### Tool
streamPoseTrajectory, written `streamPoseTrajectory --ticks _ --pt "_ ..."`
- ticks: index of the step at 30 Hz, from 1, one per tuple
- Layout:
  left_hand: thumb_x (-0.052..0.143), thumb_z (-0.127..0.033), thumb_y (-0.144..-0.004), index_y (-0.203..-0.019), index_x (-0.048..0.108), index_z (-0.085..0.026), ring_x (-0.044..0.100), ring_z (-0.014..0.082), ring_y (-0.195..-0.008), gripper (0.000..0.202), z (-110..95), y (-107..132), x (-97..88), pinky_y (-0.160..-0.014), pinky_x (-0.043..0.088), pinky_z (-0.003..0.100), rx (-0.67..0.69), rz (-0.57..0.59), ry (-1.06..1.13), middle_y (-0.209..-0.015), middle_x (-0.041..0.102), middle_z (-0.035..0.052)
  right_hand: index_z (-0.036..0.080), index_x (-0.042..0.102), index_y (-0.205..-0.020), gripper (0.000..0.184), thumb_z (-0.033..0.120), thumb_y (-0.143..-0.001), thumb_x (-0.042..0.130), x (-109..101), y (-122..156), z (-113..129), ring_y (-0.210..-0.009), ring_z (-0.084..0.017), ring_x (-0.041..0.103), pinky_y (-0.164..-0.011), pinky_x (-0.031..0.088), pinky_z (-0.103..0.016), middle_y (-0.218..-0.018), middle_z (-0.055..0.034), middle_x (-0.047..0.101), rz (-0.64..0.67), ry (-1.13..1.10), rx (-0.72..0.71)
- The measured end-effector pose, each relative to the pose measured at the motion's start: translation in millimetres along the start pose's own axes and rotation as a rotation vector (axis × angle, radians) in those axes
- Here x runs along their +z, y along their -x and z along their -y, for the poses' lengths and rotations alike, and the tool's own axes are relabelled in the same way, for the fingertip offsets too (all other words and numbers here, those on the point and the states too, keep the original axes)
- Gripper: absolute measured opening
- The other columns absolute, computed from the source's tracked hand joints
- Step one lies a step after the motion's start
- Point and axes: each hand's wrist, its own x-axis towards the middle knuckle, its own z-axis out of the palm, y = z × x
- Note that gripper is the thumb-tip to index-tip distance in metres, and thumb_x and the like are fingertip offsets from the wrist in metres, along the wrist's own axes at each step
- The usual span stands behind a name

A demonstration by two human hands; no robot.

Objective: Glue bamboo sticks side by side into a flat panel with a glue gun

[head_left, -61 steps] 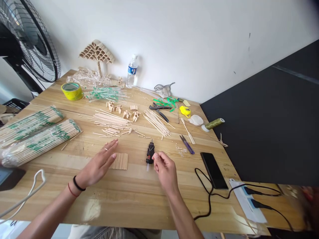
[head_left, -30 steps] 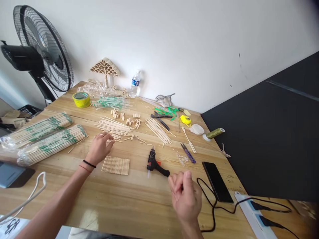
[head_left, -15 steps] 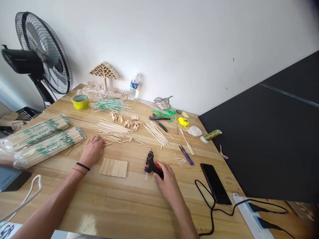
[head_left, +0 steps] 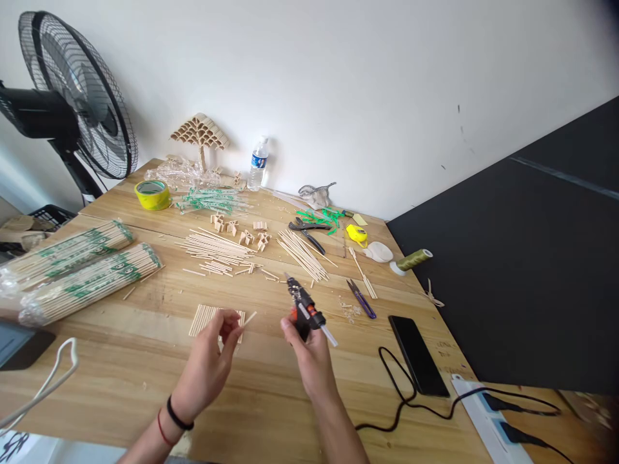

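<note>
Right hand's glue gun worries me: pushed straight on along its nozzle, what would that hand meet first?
Probably the short cut bamboo stick pieces just beyond the black glue gun in the right hand; height is unclear, so it might pass over them.

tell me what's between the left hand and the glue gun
In the head view, only a short stick, pinched in the left hand and pointing toward the glue gun in the right hand; beyond its tip, just bare table.
</note>
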Motion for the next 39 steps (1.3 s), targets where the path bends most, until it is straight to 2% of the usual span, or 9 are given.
streamPoseTrajectory --ticks 3,6,15,17,21,24,26,32,39 --pt "0.053 -0.034 -0.103 -0.101 0.058 -0.024 0.068 0.0183 -0.075 0.011 -5.5 13.9 15.9 -0.070 0.056 0.030 -0.012 0.021 0.115 -0.084 0.068 0.0011 0.018 0.069 -0.111 0.046 0.055 -0.085 0.078 21.5 7.5 7.1 -0.084 -0.022 0.068 -0.078 0.056 -0.034 -0.098 -0.0070 0.074 0.082 -0.137 0.042" --pt "0.054 -0.032 -0.102 -0.098 0.058 -0.024 0.066 0.0172 -0.072 0.010 -3.6 17.5 17.6 -0.067 0.054 0.029 0.007 0.043 0.151 -0.081 0.066 0.0002 0.017 0.068 -0.112 0.050 0.054 -0.081 0.082 33.0 7.0 9.7 -0.068 -0.017 0.061 -0.065 0.053 -0.031 -0.088 -0.0045 0.073 0.123 -0.254 0.090" --pt "0.055 -0.029 -0.103 -0.098 0.056 -0.024 0.065 0.0155 -0.067 0.007 3.2 15.1 8.3 -0.063 0.054 0.027 0.035 0.124 0.141 -0.079 0.064 -0.0011 0.017 0.065 -0.120 0.055 0.052 -0.081 0.083 36.3 -1.1 17.2 -0.067 -0.017 0.060 -0.065 0.053 -0.031 -0.088 -0.0040 0.073 0.182 -0.265 0.067" --pt "0.057 -0.029 -0.102 -0.107 0.057 -0.024 0.068 0.0173 -0.077 0.007 7.1 10.6 1.5 -0.072 0.057 0.030 0.105 0.190 0.087 -0.090 0.067 0.0019 0.017 0.065 -0.118 0.056 0.054 -0.080 0.083 36.7 -3.0 15.2 -0.069 -0.017 0.062 -0.065 0.053 -0.031 -0.087 -0.0037 0.073 0.168 -0.248 0.061" --pt "0.070 -0.029 -0.096 -0.134 0.056 -0.027 0.065 0.0291 -0.120 0.040 22.3 -9.3 -23.7 -0.103 0.054 0.047 0.309 0.295 -0.216 -0.132 0.064 0.0121 0.015 0.066 -0.118 0.058 0.055 -0.079 0.082 40.0 -9.6 6.1 -0.071 -0.020 0.066 -0.063 0.055 -0.032 -0.088 -0.0058 0.075 0.111 -0.185 0.054" --pt "0.083 -0.025 -0.083 -0.143 0.051 -0.026 0.056 0.0362 -0.133 0.068 36.1 -24.9 -39.1 -0.112 0.046 0.057 0.395 0.323 -0.399 -0.140 0.061 0.0146 0.014 0.066 -0.117 0.055 0.053 -0.080 0.080 43.3 -13.6 1.0 -0.066 -0.020 0.066 -0.058 0.055 -0.032 -0.088 -0.0077 0.076 0.087 -0.125 0.055" --pt "0.084 -0.023 -0.081 -0.146 0.049 -0.025 0.052 0.0372 -0.138 0.074 43.9 -30.8 -42.8 -0.115 0.042 0.059 0.419 0.328 -0.456 -0.144 0.058 0.0158 0.015 0.067 -0.114 0.049 0.051 -0.083 0.077 44.2 -15.1 0.4 -0.064 -0.021 0.067 -0.056 0.056 -0.033 -0.088 -0.0091 0.077 0.089 -0.085 0.050" --pt "0.081 -0.032 -0.086 -0.141 0.057 -0.024 0.051 0.0361 -0.140 0.060 53.1 -32.4 -36.7 -0.118 0.040 0.057 0.428 0.328 -0.478 -0.144 0.060 0.0152 0.020 0.067 -0.100 0.028 0.044 -0.087 0.072 36.5 -20.0 4.3 -0.057 -0.022 0.070 -0.059 0.059 -0.037 -0.088 -0.0091 0.080 0.144 0.024 -0.006" --pt "0.075 -0.034 -0.092 -0.137 0.060 -0.022 0.050 0.0356 -0.140 0.049 46.0 -30.7 -33.8 -0.117 0.040 0.056 0.396 0.321 -0.475 -0.141 0.061 0.0162 0.022 0.065 -0.113 0.028 0.043 -0.095 0.065 35.1 -27.3 3.8 -0.084 -0.028 0.079 -0.074 0.064 -0.041 -0.104 -0.0113 0.082 0.270 0.051 -0.056"
